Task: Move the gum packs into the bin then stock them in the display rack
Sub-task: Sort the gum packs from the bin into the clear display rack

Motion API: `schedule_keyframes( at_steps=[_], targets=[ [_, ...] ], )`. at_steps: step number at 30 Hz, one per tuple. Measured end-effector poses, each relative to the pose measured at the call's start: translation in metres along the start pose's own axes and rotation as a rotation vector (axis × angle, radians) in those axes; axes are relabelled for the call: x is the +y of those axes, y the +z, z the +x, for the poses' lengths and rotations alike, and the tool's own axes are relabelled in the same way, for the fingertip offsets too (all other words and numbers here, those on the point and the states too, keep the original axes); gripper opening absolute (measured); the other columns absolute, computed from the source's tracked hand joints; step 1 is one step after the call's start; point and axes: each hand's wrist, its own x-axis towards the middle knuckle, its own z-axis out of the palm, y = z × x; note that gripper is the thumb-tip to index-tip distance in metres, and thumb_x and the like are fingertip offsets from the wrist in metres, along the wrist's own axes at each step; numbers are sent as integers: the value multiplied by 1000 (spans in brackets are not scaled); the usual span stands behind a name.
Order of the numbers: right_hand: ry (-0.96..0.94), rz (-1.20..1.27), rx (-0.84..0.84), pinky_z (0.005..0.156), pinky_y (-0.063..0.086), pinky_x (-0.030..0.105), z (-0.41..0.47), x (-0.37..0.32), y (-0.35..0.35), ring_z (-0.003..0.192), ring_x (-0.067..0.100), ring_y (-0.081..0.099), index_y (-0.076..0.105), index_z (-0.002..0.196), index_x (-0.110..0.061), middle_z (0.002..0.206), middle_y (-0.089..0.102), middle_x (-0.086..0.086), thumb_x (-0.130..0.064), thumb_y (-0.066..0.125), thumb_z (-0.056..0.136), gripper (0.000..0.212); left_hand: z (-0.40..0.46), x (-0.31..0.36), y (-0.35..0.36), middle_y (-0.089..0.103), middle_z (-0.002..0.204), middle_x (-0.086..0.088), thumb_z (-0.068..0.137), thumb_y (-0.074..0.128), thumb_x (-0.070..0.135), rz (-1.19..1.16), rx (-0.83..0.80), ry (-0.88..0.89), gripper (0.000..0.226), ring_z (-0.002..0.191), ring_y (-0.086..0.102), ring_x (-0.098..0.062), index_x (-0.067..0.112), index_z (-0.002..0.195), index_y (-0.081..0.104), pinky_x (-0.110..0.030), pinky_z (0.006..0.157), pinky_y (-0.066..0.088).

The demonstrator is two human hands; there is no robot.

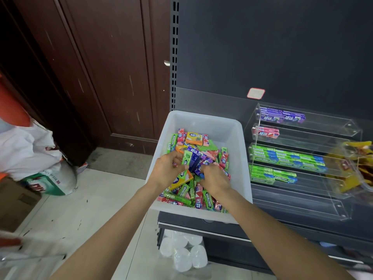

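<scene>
A white plastic bin (238, 150) stands on the dark shelf and holds a heap of gum packs (201, 146) in green, pink, purple and orange. Both of my hands are down inside the bin. My left hand (168, 168) curls its fingers round a bundle of green and purple packs (191, 158) in the middle of the heap. Just right of it, my right hand (214, 178) has its fingers dug into the pile at the same bundle, round purple and blue packs. To the right stands the clear acrylic display rack (302, 184), its tiers part filled with purple, pink and green packs.
A dark brown door (101, 67) fills the left background. White bags (30, 150) and a cardboard box (16, 203) lie on the tiled floor at left. Rolls of white tissue (183, 251) sit under the shelf. Yellow snack packets (355, 158) hang at the far right.
</scene>
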Motion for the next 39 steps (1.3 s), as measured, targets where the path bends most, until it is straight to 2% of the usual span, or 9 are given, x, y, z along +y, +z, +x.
schedule_keyframes(
  at_steps=[8, 15, 18, 23, 26, 29, 31, 35, 39],
  targets=[
    [18, 67, 16, 67, 47, 32, -4, 0, -3, 87, 27, 59, 59, 101, -5, 101, 58, 13, -9, 61, 86, 16, -1, 1, 0, 58, 89, 0, 86, 66, 23, 26, -17, -11, 35, 84, 59, -16, 8, 116, 57, -11, 59, 39],
    [50, 177, 87, 61, 48, 34, -5, 0, -13, 78, 27, 60, 53, 100, -7, 87, 62, 12, -6, 59, 85, 17, 1, 3, 3, 58, 88, -1, 86, 67, 21, -2, -14, -5, 34, 83, 57, -15, 7, 116, 57, -17, 65, 41],
    [82, 384, 173, 66, 51, 37, -7, 5, -24, 74, 23, 60, 49, 95, -13, 79, 60, 7, -6, 64, 82, 21, 2, 10, 6, 57, 87, -1, 86, 66, 20, -42, -12, -1, 37, 87, 56, -13, 7, 119, 56, -23, 71, 46],
    [78, 813, 276, 61, 52, 17, -22, 28, -61, 58, 13, 59, 64, 108, -24, 67, 57, -3, 1, 57, 84, 35, 9, 33, 18, 53, 75, 3, 85, 67, 19, -107, -7, 74, 50, 73, 57, -18, 22, 133, 49, -37, 78, 53],
    [127, 1130, 241, 67, 58, 21, -32, 52, -80, 63, 4, 63, 66, 107, -7, 79, 60, 1, 6, 55, 86, 26, 13, 57, 34, 51, 79, 5, 84, 68, 16, -147, -4, 117, 51, 69, 56, -16, 20, 132, 49, -43, 77, 55],
    [151, 1318, 261, 73, 58, 24, -45, 84, -97, 83, 17, 66, 63, 99, -2, 93, 62, 9, 6, 58, 86, 15, 17, 82, 56, 52, 81, 6, 82, 71, 14, -193, 7, 130, 48, 62, 56, -15, 19, 126, 51, -36, 67, 55],
    [155, 1396, 286, 75, 58, 25, -55, 109, -105, 83, 19, 66, 60, 91, -4, 91, 63, 10, 5, 60, 86, 10, 18, 100, 72, 54, 83, 3, 83, 70, 11, -206, 10, 151, 46, 59, 56, -12, 20, 123, 50, -26, 57, 50],
    [173, 1433, 339, 75, 57, 24, -72, 165, -112, 73, 16, 65, 56, 86, -5, 77, 61, 10, 6, 64, 82, 14, 22, 132, 107, 58, 90, -8, 83, 69, 12, -242, 30, 167, 44, 64, 59, -20, 20, 123, 50, -31, 60, 52],
    [282, 1223, 433, 76, 56, 34, -80, 220, -104, 74, 22, 63, 58, 78, -9, 78, 62, 8, 5, 71, 77, 19, 24, 155, 144, 58, 88, -9, 85, 66, 11, -264, 14, 142, 41, 66, 62, -20, 20, 121, 47, -43, 67, 57]
  ],
)
